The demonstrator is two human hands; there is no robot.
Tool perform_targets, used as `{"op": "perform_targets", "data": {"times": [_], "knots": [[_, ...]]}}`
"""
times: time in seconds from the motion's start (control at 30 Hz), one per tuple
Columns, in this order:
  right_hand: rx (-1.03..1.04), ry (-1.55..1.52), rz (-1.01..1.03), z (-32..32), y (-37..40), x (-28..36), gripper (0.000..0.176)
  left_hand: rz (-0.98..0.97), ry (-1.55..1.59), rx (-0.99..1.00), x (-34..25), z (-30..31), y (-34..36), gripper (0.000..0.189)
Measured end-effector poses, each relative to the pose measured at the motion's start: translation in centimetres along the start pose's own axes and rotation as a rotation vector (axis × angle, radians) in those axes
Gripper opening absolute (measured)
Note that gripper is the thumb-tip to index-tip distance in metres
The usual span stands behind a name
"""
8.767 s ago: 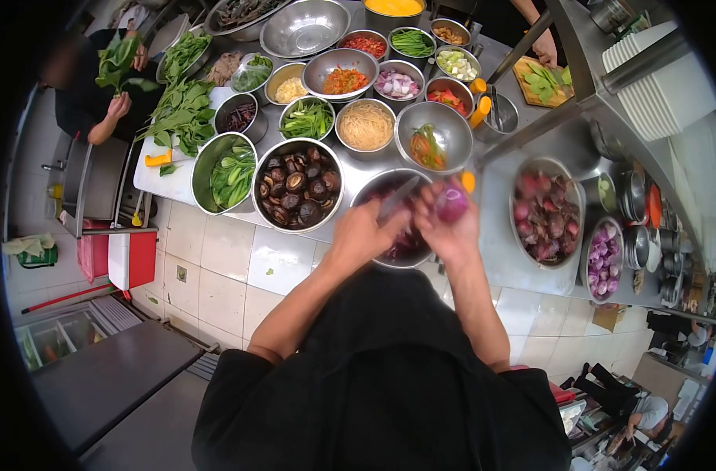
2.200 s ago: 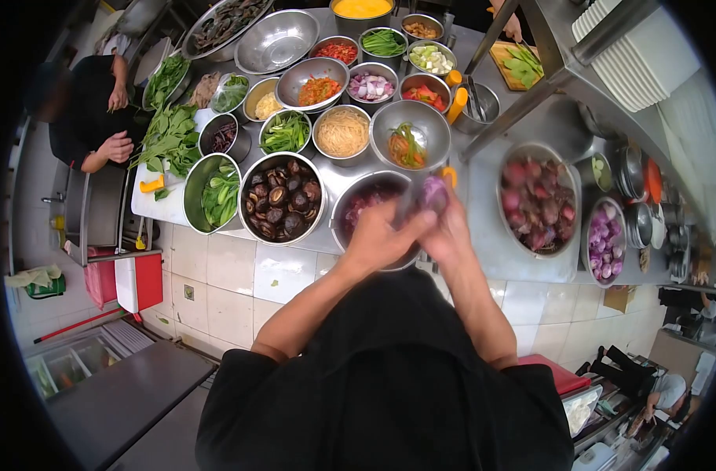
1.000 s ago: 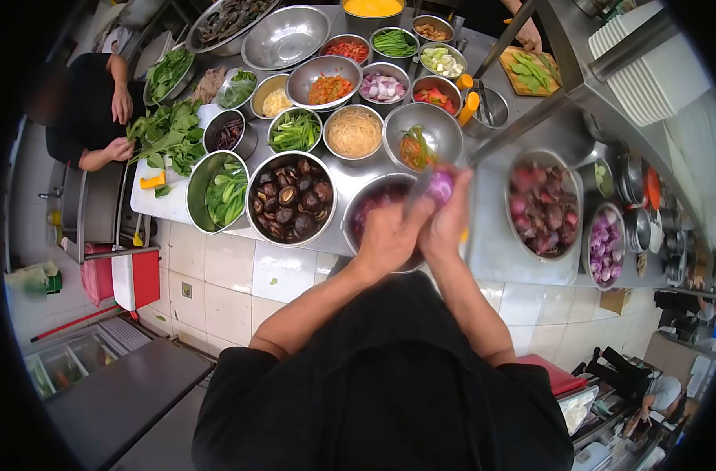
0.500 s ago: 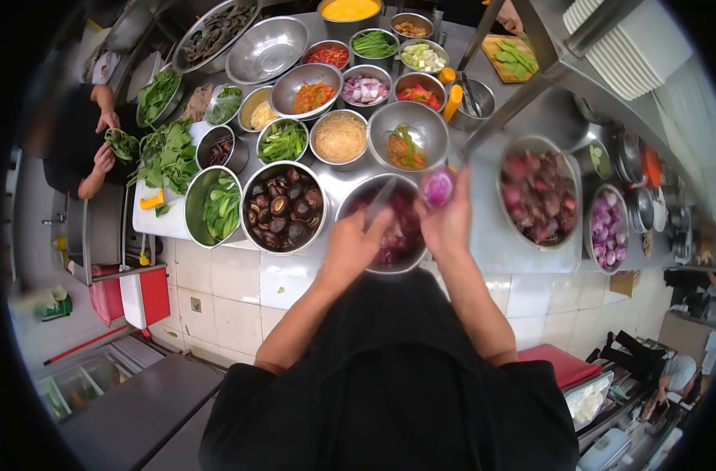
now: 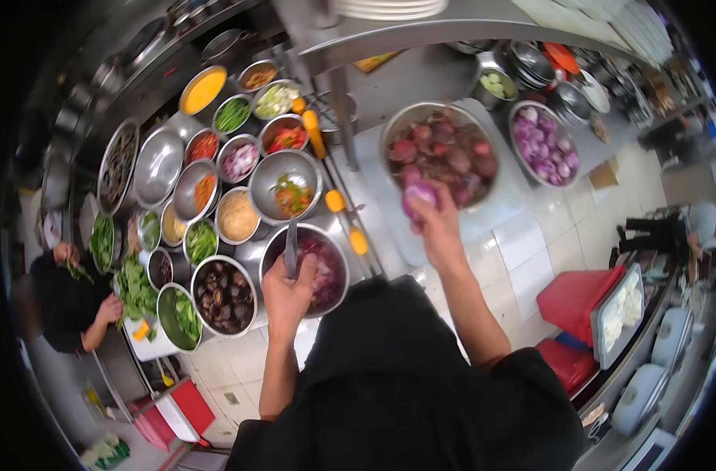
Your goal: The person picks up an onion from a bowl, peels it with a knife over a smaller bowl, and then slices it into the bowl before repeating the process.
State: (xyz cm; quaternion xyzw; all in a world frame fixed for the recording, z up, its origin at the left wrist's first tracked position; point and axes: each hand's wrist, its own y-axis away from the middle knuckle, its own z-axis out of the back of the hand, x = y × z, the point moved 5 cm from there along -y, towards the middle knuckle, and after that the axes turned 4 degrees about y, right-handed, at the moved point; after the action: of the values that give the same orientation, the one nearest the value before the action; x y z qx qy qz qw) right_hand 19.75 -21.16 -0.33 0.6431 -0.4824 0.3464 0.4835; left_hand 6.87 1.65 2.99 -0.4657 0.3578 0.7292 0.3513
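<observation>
A small knife (image 5: 291,250) is gripped in my left hand (image 5: 286,297), its blade pointing away from me. That hand is over the near left side of a steel bowl (image 5: 347,273) with purple-red onion skins inside. My right hand (image 5: 440,224) holds a purple onion (image 5: 418,198), slightly blurred, near the front edge of a large steel bowl (image 5: 385,145) of red, unpeeled onions. Farther right is a bowl (image 5: 516,140) of shiny peeled onions.
Several bowls of cut vegetables crowd the left, including mushrooms (image 5: 225,294) and noodle-like strands (image 5: 237,216). Yellow-handled tools (image 5: 358,240) lie between the bowls and a pale board (image 5: 405,245). A steel shelf (image 5: 421,35) overhangs the back. A co-worker (image 5: 63,294) handles leafy greens at left.
The view has turned to the right. My right hand has carried the onion away from the skins bowl to the unpeeled onions. My left hand still holds the knife by the skins bowl.
</observation>
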Motion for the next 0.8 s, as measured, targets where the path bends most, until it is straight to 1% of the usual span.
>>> {"op": "perform_targets", "data": {"times": [0.03, 0.1, 0.13, 0.17, 0.23, 0.3, 0.37, 0.43, 0.47, 0.57, 0.6, 0.7, 0.73, 0.8], "knots": [[-0.068, 0.074, 0.051, 2.2, -0.7, 0.7, 0.035, 0.017, 0.03, 0.029, 0.0, -0.9, -0.2, 0.02], [-0.242, 0.104, 0.174, 7.1, -2.5, 2.0, 0.035, 0.059, 0.088, 0.08, 0.9, -2.2, -0.7, 0.019], [-0.325, 0.19, 0.232, 10.1, -3.7, 2.3, 0.036, 0.077, 0.074, 0.09, 1.4, -2.6, -1.1, 0.019], [-0.406, 0.278, 0.286, 13.2, -4.8, 2.7, 0.037, 0.023, 0.022, 0.086, 0.5, -3.0, -1.1, 0.018], [-0.52, 0.329, 0.289, 18.6, -6.6, 4.3, 0.039, 0.009, -0.12, 0.075, -1.0, -3.7, -1.0, 0.019], [-0.697, 0.499, 0.358, 23.9, -7.9, 6.4, 0.044, -0.014, -0.139, 0.072, -1.0, -4.2, -1.0, 0.02], [-0.939, 0.765, 0.472, 29.3, -9.5, 8.1, 0.053, -0.013, -0.141, 0.064, -0.6, -4.6, -1.0, 0.021], [-1.037, 0.837, 0.449, 33.5, -11.1, 9.6, 0.061, 0.012, -0.128, 0.049, 0.0, -4.9, -0.9, 0.021], [-1.037, 0.866, 0.443, 35.0, -12.1, 10.3, 0.061, 0.049, -0.093, 0.051, -0.1, -5.2, -0.7, 0.021], [-1.024, 0.948, 0.417, 37.7, -14.8, 12.3, 0.061, 0.037, -0.083, 0.013, 0.2, -5.6, -0.5, 0.02], [-1.013, 0.973, 0.403, 38.1, -15.7, 12.9, 0.06, 0.078, -0.063, 0.016, 0.0, -5.8, -0.2, 0.02], [-0.947, 1.029, 0.388, 39.0, -19.0, 14.3, 0.054, 0.037, -0.094, -0.006, 0.4, -5.7, 0.0, 0.019], [-0.921, 1.055, 0.38, 39.2, -20.0, 14.7, 0.053, 0.079, -0.09, 0.002, 0.0, -5.8, 0.1, 0.02], [-0.888, 1.115, 0.391, 38.8, -21.7, 15.6, 0.049, 0.094, -0.151, -0.009, 0.8, -5.5, 0.0, 0.021]]}}
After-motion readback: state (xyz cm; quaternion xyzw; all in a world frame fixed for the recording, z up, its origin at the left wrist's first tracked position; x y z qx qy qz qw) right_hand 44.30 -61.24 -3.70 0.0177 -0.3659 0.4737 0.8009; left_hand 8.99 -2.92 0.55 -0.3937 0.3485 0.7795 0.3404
